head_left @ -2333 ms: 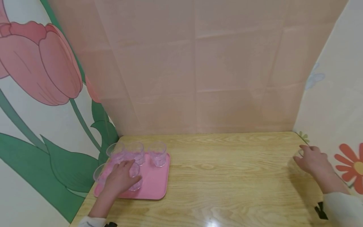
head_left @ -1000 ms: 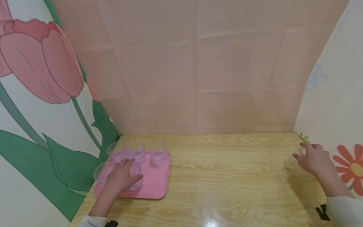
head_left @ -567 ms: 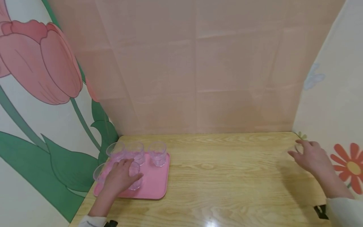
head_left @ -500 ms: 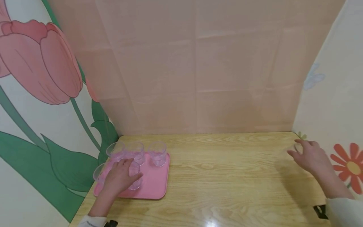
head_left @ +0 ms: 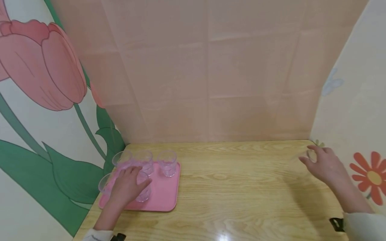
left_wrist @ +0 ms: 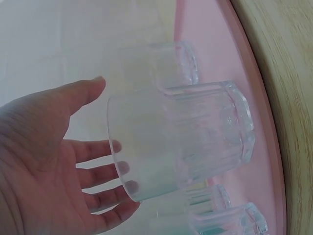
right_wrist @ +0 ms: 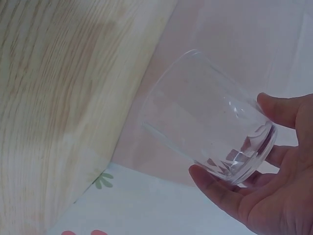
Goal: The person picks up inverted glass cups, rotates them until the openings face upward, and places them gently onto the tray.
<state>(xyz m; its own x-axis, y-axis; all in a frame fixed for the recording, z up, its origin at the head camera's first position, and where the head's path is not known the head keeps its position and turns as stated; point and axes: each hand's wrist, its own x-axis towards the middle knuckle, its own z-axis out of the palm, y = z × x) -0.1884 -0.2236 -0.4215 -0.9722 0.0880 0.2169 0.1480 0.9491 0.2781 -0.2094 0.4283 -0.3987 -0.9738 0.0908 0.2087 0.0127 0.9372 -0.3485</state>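
Observation:
On the pink tray (head_left: 163,201) at the table's left stand several clear plastic cups, partly overlapping in the head view. My left hand (head_left: 128,187) is over the front cup (head_left: 143,194), its fingers spread. In the left wrist view that cup (left_wrist: 181,142) stands upright on the tray; my fingertips show through its wall near the rim, and my thumb is apart from it. At the right, my right hand (head_left: 325,167) grips another clear cup (right_wrist: 210,117) around its base, thumb on one side and fingers on the other. This cup is tipped on its side above the table and looks empty.
The wood-grain table (head_left: 235,187) spans between the tray and my right hand. A pinkish sheet (head_left: 208,73) hangs behind it. Walls with printed flowers (head_left: 374,177) stand close on both sides.
My right hand has moved left and slightly up, carrying the cup away from the right wall. My left hand stays over the front cup, its thumb lifted a little from it.

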